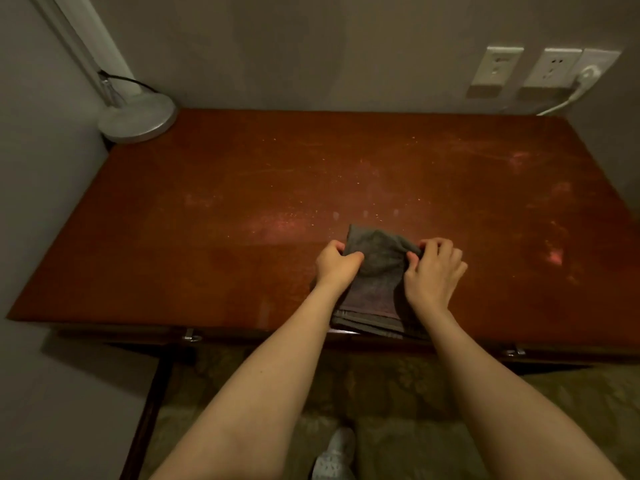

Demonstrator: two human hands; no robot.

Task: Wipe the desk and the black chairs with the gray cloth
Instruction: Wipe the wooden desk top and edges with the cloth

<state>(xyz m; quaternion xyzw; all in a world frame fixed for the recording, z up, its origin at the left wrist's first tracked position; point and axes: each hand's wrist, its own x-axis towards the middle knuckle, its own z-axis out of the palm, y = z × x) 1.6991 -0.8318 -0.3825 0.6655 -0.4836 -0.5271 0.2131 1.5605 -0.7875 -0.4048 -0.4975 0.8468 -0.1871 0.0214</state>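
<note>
The desk (pixel 173 237) stands against the rear wall (pixel 311 46). The lamp base (pixel 138 121) sits on its far-left corner. The cloth (pixel 377 268) lies at the near edge, right of centre. The left hand (pixel 336 266) holds its left side, the right hand (pixel 433 275) its right side. Three outlets (pixel 550 67) sit on the wall above the far-right corner; a plug (pixel 588 76) occupies the rightmost. A shoe (pixel 334 455) rests on the floor (pixel 398 393) before the desk
</note>
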